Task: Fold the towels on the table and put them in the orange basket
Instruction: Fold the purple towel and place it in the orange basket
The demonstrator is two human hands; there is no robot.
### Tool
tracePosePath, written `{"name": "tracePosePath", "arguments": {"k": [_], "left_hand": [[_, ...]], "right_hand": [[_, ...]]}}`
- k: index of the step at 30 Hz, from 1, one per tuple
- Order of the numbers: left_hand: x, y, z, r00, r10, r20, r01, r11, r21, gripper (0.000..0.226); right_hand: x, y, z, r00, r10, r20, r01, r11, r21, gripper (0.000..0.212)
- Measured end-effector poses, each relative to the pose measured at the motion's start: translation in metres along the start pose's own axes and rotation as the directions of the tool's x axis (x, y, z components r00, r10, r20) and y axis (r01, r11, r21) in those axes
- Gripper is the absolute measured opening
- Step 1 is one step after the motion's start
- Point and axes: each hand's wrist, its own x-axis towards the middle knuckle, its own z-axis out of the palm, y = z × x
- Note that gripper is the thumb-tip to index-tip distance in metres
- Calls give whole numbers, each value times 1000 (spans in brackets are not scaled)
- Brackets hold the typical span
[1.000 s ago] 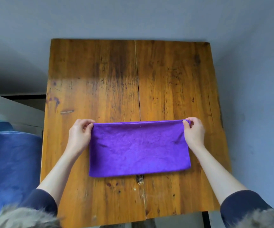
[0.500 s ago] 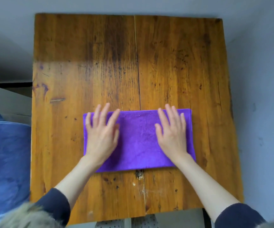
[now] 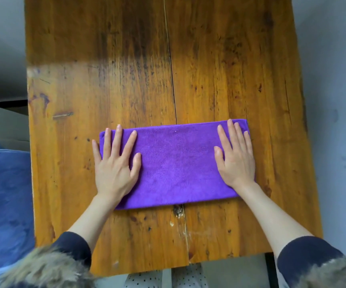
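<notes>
Grey walls close in round a worn wooden table (image 3: 126,80), two planks with a dark seam running away from the person, and the head view, the only one given, looks almost straight down on it. On the near half of that table a purple towel (image 3: 176,163) lies as a long flat band, its long sides across the seam, its near edge a little short of the table's front edge. The left hand (image 3: 115,163) lies palm down on the towel's left end, fingers straight and spread, little finger off the cloth on bare wood. The right hand (image 3: 235,159) lies palm down on the right end, fingers straight and close together, tips near the far corner. Neither hand pinches or curls round anything; both press flat. Blue cloth (image 3: 3,204) shows at the left, off the table, and what it is cannot be told. No orange basket is in view. By my reading the step in hand is smoothing a lengthwise fold already made, so the towel is partly folded and nothing is shown in a basket. A likely next move is to take one short end by its corners and bring it over onto the other, edges matched, while the other hand keeps the cloth from sliding on the wood.
</notes>
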Motion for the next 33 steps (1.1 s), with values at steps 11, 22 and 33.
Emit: {"name": "tracePosePath", "arguments": {"k": [11,22,33], "left_hand": [[-19,4,-12,993,41,109,-34,997,-66,55],[-90,-6,-10,982,110,151,-104,994,-44,53],[-92,-31,-30,932,-361,13,320,809,-493,19]], "right_hand": [[-19,-26,-9,992,63,110,-55,995,-77,57],[-72,-114,13,976,-123,180,135,990,-51,60],[-88,-119,14,948,-31,315,67,992,-103,60]]}}
